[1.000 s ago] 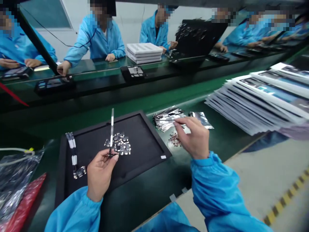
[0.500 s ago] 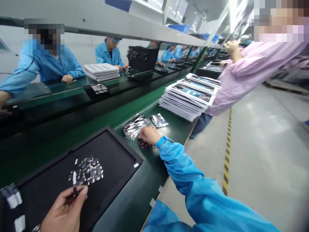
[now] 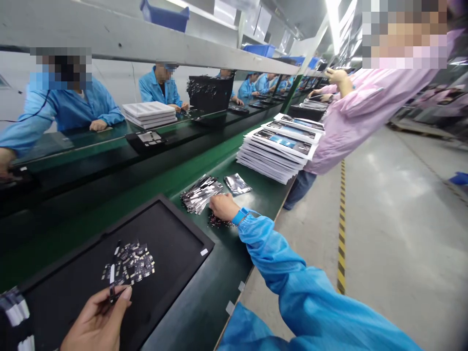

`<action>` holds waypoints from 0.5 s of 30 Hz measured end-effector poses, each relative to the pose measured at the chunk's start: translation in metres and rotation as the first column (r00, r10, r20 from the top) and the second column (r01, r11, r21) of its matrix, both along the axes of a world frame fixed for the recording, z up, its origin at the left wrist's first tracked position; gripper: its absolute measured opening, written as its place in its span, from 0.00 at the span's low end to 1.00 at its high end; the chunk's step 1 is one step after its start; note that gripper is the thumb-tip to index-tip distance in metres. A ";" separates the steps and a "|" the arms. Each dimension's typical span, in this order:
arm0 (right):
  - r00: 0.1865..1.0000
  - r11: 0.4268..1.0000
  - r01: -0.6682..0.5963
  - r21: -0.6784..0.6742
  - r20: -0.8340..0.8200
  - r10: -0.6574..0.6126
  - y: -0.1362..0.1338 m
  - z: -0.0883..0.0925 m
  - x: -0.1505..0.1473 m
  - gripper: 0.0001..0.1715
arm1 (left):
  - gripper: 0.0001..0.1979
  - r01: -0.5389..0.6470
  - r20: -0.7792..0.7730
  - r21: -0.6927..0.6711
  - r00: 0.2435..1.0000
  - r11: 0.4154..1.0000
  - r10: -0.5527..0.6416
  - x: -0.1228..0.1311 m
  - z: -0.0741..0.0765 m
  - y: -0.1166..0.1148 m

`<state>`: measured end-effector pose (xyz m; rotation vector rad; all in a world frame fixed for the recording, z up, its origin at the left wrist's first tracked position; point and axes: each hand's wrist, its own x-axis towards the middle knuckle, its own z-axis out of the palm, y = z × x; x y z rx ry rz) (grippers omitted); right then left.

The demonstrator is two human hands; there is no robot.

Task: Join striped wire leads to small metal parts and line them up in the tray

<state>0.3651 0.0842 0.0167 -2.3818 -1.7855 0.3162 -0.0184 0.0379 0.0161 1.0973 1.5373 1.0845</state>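
My left hand [image 3: 97, 319] is at the bottom left, pinching a thin strip with a small dark part [image 3: 112, 285] over a black tray [image 3: 175, 234]. A heap of small black and silver parts [image 3: 129, 265] lies in that tray. My right hand [image 3: 223, 205] reaches to the green bench, fingers curled at a pile of silver foil strips [image 3: 201, 192]. Small dark bits [image 3: 217, 222] lie under its wrist. What its fingers hold is hidden.
A silver foil bag [image 3: 237, 184] and a stack of printed sheets [image 3: 280, 148] lie further along the bench. A person in pink [image 3: 358, 107] stands at the bench edge to the right. Workers in blue sit across the conveyor, beside a stack of white trays [image 3: 149, 114].
The view has swung right and up, showing the aisle and the person in pink. My right hand stays at the foil strips; my left hand still pinches the strip, now lower in view.
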 end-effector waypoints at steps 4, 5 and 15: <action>0.981 0.983 0.032 0.183 -0.196 0.005 -0.009 -0.001 0.013 0.08 | 0.21 0.015 0.009 0.094 1.000 0.995 -0.016 0.006 0.001 -0.005; 0.967 0.970 0.052 0.237 -0.255 0.011 -0.011 -0.001 0.016 0.09 | 0.21 0.016 0.021 0.122 1.000 0.992 -0.019 0.008 0.001 -0.007; 0.674 0.823 0.329 0.464 -0.725 0.139 -0.022 -0.004 0.004 0.22 | 0.26 0.059 0.126 0.311 0.987 0.949 -0.103 0.012 0.003 -0.015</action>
